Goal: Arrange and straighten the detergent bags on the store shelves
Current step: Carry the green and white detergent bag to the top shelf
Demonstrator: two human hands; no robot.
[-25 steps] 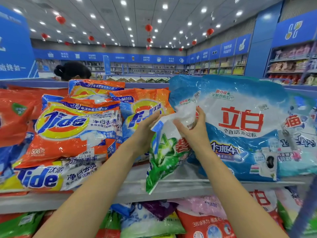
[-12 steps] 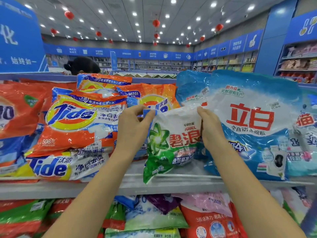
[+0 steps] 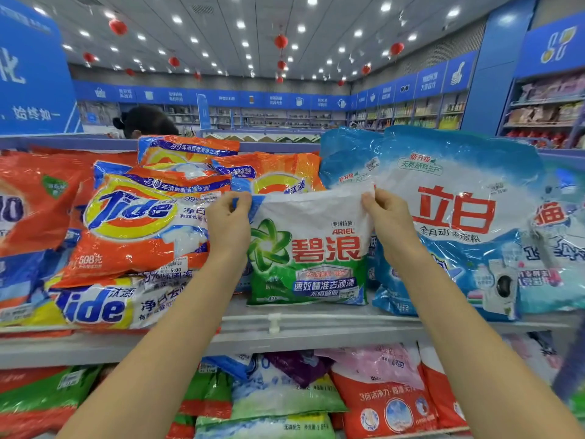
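ARIEL — green bag [image 3: 308, 258]; Tide — orange bag [image 3: 133, 236].

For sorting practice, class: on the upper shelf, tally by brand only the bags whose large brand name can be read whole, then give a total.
Tide bags: 2
Ariel bag: 1
立白 bag: 1
Total: 4
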